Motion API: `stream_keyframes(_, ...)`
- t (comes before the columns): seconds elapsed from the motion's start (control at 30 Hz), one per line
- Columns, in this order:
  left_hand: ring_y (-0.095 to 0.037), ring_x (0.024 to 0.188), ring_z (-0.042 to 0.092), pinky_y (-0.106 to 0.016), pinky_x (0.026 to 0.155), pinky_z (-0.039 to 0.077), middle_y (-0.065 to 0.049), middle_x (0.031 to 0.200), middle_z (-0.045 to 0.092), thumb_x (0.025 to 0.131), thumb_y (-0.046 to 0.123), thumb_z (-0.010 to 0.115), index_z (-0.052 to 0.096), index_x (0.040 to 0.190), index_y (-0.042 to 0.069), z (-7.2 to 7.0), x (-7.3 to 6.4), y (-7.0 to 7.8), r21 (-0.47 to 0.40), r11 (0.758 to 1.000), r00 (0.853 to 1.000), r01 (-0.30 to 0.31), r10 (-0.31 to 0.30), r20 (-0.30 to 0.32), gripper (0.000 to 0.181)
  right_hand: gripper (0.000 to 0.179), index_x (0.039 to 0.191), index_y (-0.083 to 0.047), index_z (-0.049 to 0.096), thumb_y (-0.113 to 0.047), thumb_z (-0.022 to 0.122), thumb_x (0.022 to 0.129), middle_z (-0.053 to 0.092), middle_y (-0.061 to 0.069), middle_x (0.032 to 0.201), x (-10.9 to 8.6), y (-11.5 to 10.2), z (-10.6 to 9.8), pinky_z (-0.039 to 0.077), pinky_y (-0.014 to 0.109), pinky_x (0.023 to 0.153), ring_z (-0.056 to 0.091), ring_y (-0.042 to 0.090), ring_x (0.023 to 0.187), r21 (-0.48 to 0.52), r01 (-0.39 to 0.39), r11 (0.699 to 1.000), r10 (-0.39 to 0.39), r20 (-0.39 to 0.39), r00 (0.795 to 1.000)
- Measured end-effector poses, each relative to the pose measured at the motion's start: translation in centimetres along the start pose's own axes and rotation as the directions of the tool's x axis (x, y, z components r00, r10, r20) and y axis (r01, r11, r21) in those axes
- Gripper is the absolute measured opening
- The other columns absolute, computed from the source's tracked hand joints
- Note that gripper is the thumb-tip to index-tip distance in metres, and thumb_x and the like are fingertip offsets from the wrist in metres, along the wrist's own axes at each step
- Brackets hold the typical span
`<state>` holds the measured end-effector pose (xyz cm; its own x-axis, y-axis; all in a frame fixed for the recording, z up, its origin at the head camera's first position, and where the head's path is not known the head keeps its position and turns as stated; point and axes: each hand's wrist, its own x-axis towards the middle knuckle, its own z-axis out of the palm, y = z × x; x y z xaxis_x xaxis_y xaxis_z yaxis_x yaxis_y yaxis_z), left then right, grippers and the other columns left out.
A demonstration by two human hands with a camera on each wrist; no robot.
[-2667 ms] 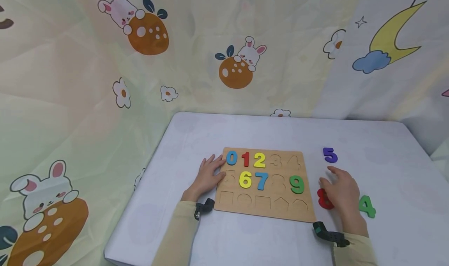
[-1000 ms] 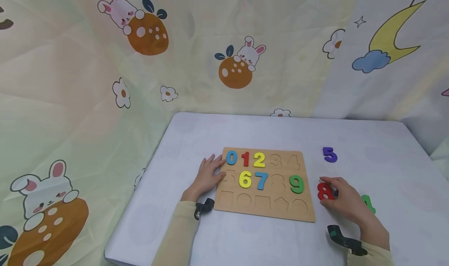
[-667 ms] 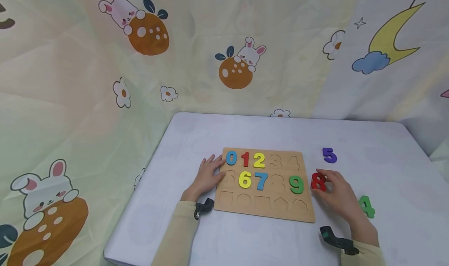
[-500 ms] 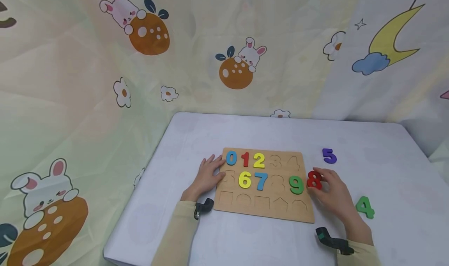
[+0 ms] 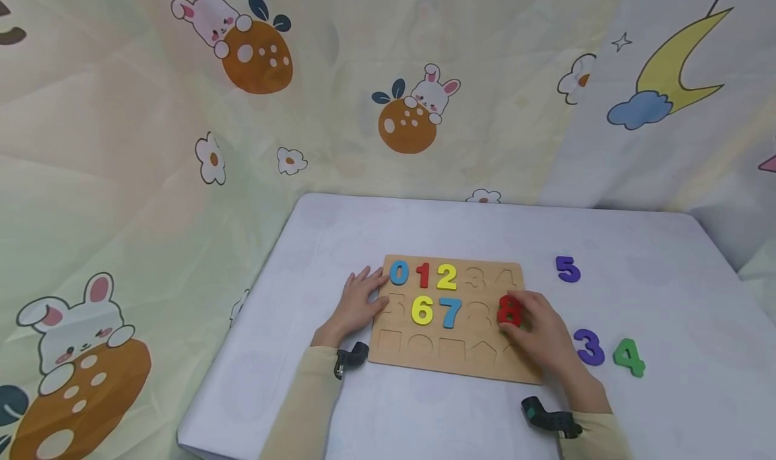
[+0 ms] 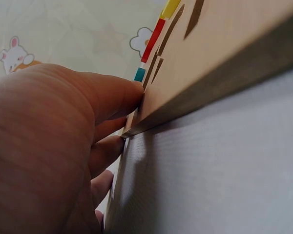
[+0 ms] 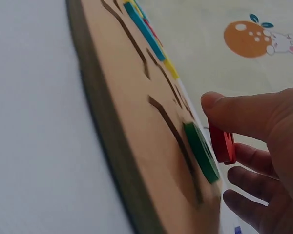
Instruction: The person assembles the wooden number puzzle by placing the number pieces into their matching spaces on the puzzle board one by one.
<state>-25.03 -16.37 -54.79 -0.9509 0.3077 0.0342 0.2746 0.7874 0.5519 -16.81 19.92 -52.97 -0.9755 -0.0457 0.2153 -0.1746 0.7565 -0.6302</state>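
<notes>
My right hand [image 5: 543,332] pinches a red wooden number 8 [image 5: 508,310] between thumb and fingers. In the right wrist view the red 8 [image 7: 221,142] is held just above the green 9 [image 7: 201,152], which sits on the wooden puzzle board [image 5: 436,364]. From the head view the 8 and the hand cover nearly all of the 9. At the board's left edge rests my left hand [image 5: 353,310], fingers spread. Its thumb [image 6: 122,95] lies on the board's top. Blue 0 [image 5: 399,273], red 1 [image 5: 423,275], yellow 2 [image 5: 446,277], yellow 6 [image 5: 422,310] and blue 7 [image 5: 450,312] sit in their slots.
Right of the board on the white table [image 5: 479,419] lie a purple 5 [image 5: 568,269], a purple 3 [image 5: 591,347] and a green 4 [image 5: 630,357]. Outlined slots without pieces show on the board. A printed cloth [image 5: 339,62] hangs behind the table.
My right hand has taken hold of the red 8, lifted it and carried it left over the board. The purple 3 has come into sight. My left hand stays put.
</notes>
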Motion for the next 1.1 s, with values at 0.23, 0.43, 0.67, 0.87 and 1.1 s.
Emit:
stream_keyframes(0.23, -0.022, 0.15, 0.014, -0.045, 0.123, 0.0, 0.0, 0.156, 0.036, 0.095, 0.03, 0.061, 0.051, 0.143, 0.017, 0.0, -0.1, -0.1, -0.013, 1.0, 1.0, -0.003, 0.003, -0.002, 0.051, 0.062, 0.136, -0.011, 0.053, -0.024, 0.081, 0.082, 0.051, 0.013, 0.133, -0.1, -0.9, 1.7, 0.046, 0.059, 0.101, 0.049, 0.036, 0.123, 0.011, -0.017, 1.0, 0.017, 0.04, 0.999)
stream_keyframes(0.43, -0.022, 0.15, 0.014, -0.044, 0.123, -0.001, 0.0, 0.157, 0.035, 0.095, 0.03, 0.061, 0.05, 0.144, 0.017, 0.0, -0.1, -0.1, -0.022, 1.0, 1.0, 0.001, -0.001, 0.002, 0.051, 0.06, 0.135, -0.011, 0.054, -0.022, 0.081, 0.082, 0.051, 0.013, 0.133, -0.1, -1.9, 2.2, 0.046, 0.058, 0.101, 0.049, 0.035, 0.123, 0.003, -0.008, 1.0, 0.008, 0.047, 0.999)
stream_keyframes(0.67, -0.02, 0.15, 0.013, -0.042, 0.123, -0.002, 0.002, 0.157, 0.034, 0.095, 0.03, 0.061, 0.05, 0.144, 0.018, -0.2, 0.1, 0.0, -0.03, 0.999, 1.0, 0.017, -0.016, 0.011, 0.052, 0.06, 0.134, -0.011, 0.056, -0.022, 0.081, 0.081, 0.053, 0.013, 0.133, 0.1, -2.1, 2.7, 0.046, 0.056, 0.101, 0.05, 0.033, 0.122, -0.002, 0.023, 1.0, -0.023, 0.05, 0.998)
stream_keyframes(0.87, -0.02, 0.15, 0.013, -0.043, 0.123, -0.002, 0.002, 0.157, 0.034, 0.095, 0.031, 0.061, 0.05, 0.144, 0.018, -0.1, 0.2, -0.1, -0.02, 1.0, 1.0, 0.014, -0.014, 0.007, 0.052, 0.061, 0.133, -0.011, 0.057, -0.023, 0.083, 0.08, 0.056, 0.012, 0.131, 0.1, -2.1, 3.0, 0.044, 0.057, 0.102, 0.05, 0.033, 0.122, -0.017, 0.042, 0.999, -0.041, 0.046, 0.998)
stream_keyframes(1.1, -0.021, 0.15, 0.013, -0.042, 0.123, -0.002, 0.002, 0.157, 0.034, 0.095, 0.03, 0.061, 0.05, 0.144, 0.018, 0.0, 0.2, -0.2, -0.022, 1.0, 1.0, 0.011, -0.011, 0.01, 0.052, 0.058, 0.129, -0.01, 0.06, -0.025, 0.084, 0.078, 0.059, 0.012, 0.129, 0.2, -2.0, 3.5, 0.041, 0.056, 0.105, 0.049, 0.034, 0.124, -0.036, 0.07, 0.997, -0.069, 0.014, 0.998)
